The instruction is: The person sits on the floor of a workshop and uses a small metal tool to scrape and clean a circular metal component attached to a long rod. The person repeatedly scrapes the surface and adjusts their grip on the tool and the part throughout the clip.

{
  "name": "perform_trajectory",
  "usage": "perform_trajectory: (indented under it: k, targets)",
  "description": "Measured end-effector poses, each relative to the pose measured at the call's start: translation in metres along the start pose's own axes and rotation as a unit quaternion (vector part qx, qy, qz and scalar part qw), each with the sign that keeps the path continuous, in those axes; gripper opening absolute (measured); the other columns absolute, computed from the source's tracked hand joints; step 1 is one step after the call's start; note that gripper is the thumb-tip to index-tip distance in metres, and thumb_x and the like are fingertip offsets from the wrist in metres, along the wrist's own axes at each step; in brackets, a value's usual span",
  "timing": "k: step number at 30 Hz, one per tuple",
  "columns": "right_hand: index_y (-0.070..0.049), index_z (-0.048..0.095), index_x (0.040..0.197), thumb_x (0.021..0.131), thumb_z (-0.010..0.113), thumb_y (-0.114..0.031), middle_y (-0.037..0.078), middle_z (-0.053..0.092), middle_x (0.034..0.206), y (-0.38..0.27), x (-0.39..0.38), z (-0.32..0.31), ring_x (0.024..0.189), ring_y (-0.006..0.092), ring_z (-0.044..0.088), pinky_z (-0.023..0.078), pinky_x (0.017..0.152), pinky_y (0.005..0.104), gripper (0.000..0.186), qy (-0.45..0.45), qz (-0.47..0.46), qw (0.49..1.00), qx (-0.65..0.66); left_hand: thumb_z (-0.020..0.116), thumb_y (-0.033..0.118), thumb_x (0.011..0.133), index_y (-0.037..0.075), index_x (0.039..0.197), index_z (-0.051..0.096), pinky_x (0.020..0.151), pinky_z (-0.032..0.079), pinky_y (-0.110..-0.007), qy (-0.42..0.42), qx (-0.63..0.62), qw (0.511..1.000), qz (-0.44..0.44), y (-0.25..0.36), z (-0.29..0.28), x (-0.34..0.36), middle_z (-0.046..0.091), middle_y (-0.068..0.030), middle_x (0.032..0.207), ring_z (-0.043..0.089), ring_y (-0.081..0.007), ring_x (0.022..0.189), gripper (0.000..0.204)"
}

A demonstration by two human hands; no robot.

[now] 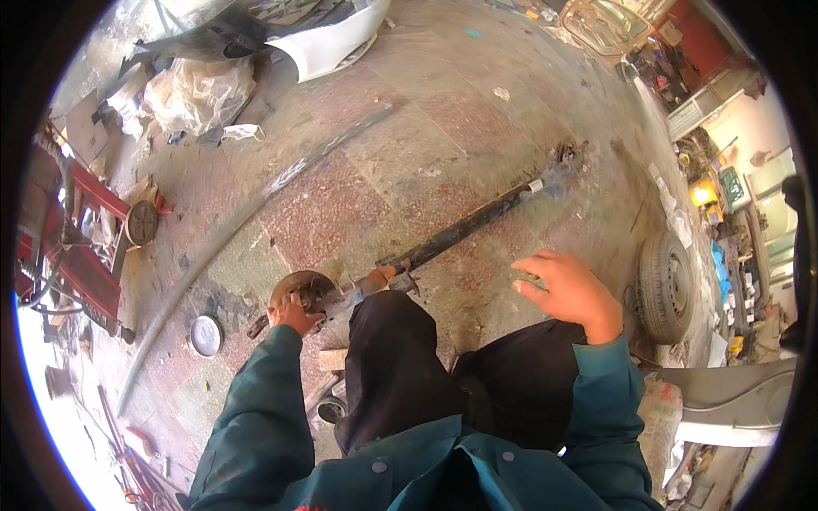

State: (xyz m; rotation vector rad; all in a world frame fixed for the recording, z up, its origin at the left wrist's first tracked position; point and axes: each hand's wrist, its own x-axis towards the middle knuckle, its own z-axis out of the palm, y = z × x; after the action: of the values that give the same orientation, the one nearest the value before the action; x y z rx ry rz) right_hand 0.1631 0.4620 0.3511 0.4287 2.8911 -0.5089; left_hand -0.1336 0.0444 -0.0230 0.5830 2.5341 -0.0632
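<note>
The long, grimy black metal axle beam (464, 228) lies slantwise on the mottled stone floor (409, 136), its far end blurred, its near end's rusty round brake hub (300, 286) partly hidden under the closed, gripping left hand (293, 313), while the right hand (569, 293) hovers open, apart from it.

Rusty matt metal axle beam (460, 230) w/ brake disc (294, 285), worn rubber tyre (666, 285), rough stained stone floor (409, 153).

A: From my feed, the left hand (294, 313) covers the axle (460, 228) end; I can't tell what its grip closes on.
B: Beyond that grip, the axle's far end blurs.
</note>
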Motion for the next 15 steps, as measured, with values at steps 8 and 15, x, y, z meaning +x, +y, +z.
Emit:
perform_trajectory:
  k: [8,15]
  targets:
    - [-0.008,0.080,0.131,0.106,0.075,-0.037,0.019,0.077,0.116,0.002,0.029,0.044,0.111,0.0439,0.073,0.059,0.095,0.0534,0.039,-0.098,-0.058,0.993,-0.005,0.081,0.078,0.089,0.003,0.171,0.046,0.127,0.037,-0.063,-0.027,0.006,1.000,-0.005,0.003,-0.006,0.001,0.050,-0.0178,0.177,0.050,-0.0350,0.161,0.116]
    - [-0.008,0.079,0.129,0.105,0.076,-0.036,0.019,0.077,0.114,0.002,0.036,0.034,0.110,0.0446,0.073,0.058,0.095,0.0546,0.037,-0.074,-0.055,0.996,0.014,0.080,0.079,0.089,0.003,0.172,0.044,0.126,0.038,-0.063,-0.016,0.014,1.000,-0.003,0.000,-0.002,0.003,0.052,-0.0194,0.176,0.054,-0.0372,0.158,0.118]
